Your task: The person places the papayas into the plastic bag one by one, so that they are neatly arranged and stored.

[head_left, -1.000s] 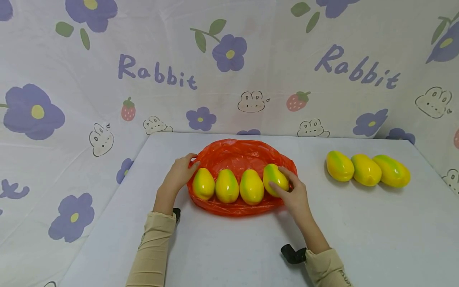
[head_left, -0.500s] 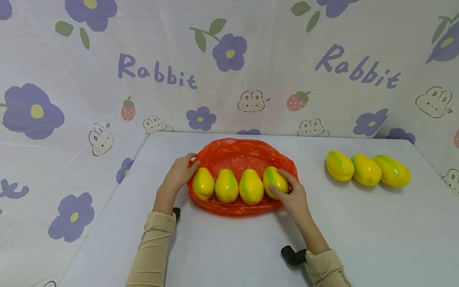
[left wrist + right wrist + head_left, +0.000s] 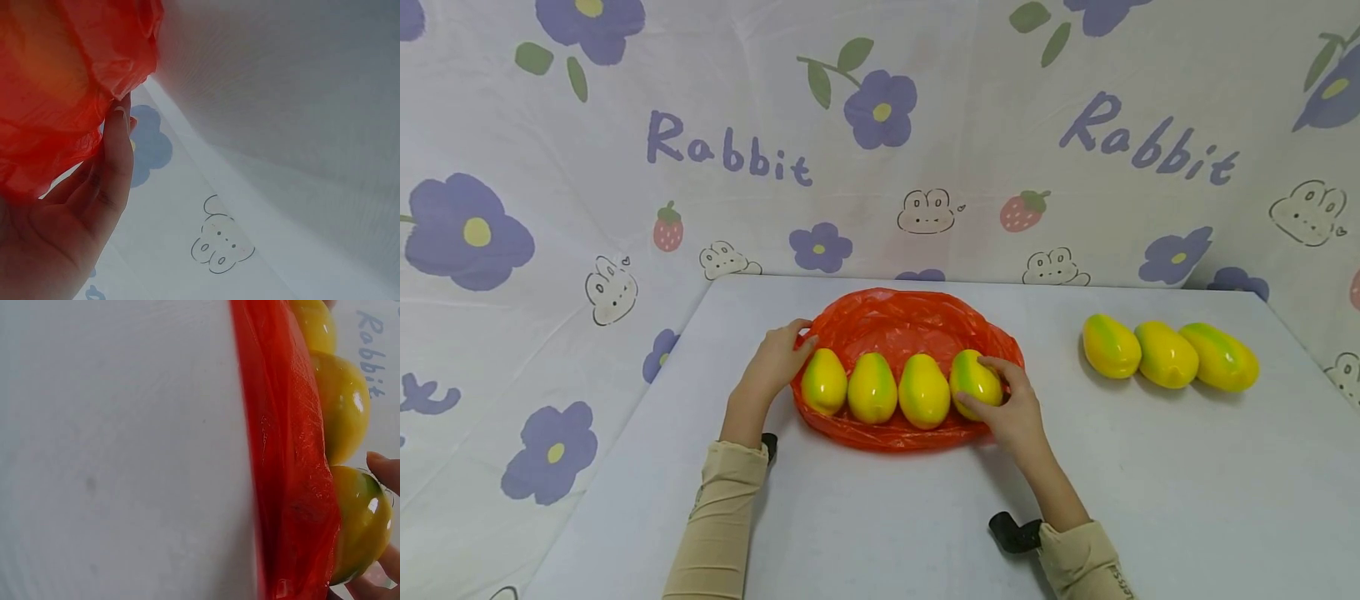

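Four yellow-green fruits (image 3: 923, 392) are sitting side by side in the head view, lining the near side of a red plastic bag (image 3: 895, 439) whose mouth is gaping wide. Three more fruits (image 3: 1167, 356) are lying on the desk (image 3: 1150, 500), well apart to the right. The left hand (image 3: 773, 367) is pinching the bag's left rim, probably bracing the thin plastic against folding inward. The right hand (image 3: 1018, 410) is curving its parted thumb and fingers around the rightmost fruit (image 3: 975, 382), likely steadying it in the row. In the left wrist view, bent fingers are meeting the bag's edge, the plastic partly hiding them. In the right wrist view, fingers are showing on two sides of the rightmost fruit.
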`<state>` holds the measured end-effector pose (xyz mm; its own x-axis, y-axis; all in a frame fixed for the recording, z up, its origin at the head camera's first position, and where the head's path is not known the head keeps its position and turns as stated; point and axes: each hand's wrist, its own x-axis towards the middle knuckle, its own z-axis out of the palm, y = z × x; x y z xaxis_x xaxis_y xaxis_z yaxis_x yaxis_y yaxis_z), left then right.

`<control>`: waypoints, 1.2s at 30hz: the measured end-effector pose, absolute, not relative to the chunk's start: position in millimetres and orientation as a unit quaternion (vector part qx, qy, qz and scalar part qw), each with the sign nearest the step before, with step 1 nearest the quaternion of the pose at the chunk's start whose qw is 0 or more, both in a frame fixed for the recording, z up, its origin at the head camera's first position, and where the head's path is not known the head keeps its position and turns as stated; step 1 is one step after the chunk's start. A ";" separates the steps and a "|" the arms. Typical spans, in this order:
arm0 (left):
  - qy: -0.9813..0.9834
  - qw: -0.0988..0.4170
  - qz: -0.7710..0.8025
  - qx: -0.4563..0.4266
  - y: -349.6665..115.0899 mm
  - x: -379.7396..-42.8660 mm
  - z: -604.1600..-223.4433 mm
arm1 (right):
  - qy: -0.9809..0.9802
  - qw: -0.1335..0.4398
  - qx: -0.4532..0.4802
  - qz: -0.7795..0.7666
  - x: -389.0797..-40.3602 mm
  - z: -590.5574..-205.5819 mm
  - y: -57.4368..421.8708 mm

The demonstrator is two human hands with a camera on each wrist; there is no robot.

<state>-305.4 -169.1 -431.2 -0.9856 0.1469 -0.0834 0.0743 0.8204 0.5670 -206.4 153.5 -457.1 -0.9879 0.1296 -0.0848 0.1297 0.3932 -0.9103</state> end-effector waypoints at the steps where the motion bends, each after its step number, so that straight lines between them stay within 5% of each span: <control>1: 0.952 0.062 0.294 0.058 -169.2 -305.5 -431.3 | 0.836 -0.001 0.076 -0.544 -206.4 -457.0 153.5; 36: 0.953 0.068 0.291 0.051 -169.1 -304.7 -430.1 | 0.812 -0.077 0.066 -0.575 -207.1 -442.6 175.3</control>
